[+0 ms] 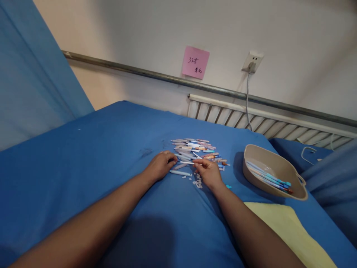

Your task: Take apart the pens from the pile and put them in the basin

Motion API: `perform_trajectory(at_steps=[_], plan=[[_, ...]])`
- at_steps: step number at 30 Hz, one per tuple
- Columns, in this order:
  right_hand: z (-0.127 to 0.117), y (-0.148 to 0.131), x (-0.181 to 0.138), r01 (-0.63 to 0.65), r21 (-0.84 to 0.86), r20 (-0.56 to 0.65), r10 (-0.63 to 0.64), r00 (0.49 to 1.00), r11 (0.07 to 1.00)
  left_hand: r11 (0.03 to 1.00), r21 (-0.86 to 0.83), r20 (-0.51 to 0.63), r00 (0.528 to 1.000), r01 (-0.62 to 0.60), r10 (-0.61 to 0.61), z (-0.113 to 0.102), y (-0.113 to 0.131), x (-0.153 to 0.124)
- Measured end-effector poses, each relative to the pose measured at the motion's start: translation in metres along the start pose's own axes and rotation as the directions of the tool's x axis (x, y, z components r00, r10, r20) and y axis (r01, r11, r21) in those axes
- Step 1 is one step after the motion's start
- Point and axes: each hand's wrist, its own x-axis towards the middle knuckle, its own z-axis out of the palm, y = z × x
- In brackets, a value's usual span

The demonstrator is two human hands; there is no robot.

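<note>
Between my two hands lies a thin white rod that looks like a pen refill point(186, 162), held nearly level over the blue cloth. My left hand point(160, 165) is closed, thumb and fingers pinched at its left end. Its right end is in the closed fingertips of my right hand point(208, 172). Just behind them spreads a pile of pens point(192, 147), pale, pink, orange and blue. One light blue pen barrel point(180, 173) lies in front of my fingers. Small white pieces point(198, 181) are scattered beside my right hand.
On the right stands a beige basket point(248, 150) with several pens inside. A yellow cloth point(284, 219) lies in front of it on the blue-covered surface point(97, 149). Behind are a radiator point(223, 111), a metal rail point(156, 76) and a plugged-in cable point(247, 96).
</note>
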Motion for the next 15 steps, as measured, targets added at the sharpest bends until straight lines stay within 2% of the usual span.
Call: perform_trajectory(at_steps=[7, 15], plan=[[-0.005, -0.002, -0.001, -0.038, 0.103, 0.01, 0.037, 0.999, 0.994, 0.951, -0.29, 0.008, 0.994, 0.108, -0.111, 0.004, 0.005, -0.008], [-0.006, -0.001, -0.002, -0.021, 0.087, 0.014, 0.02, 1.0, 0.996, 0.935, -0.323, 0.016, 0.988, 0.149, -0.152, -0.001, 0.011, -0.008]])
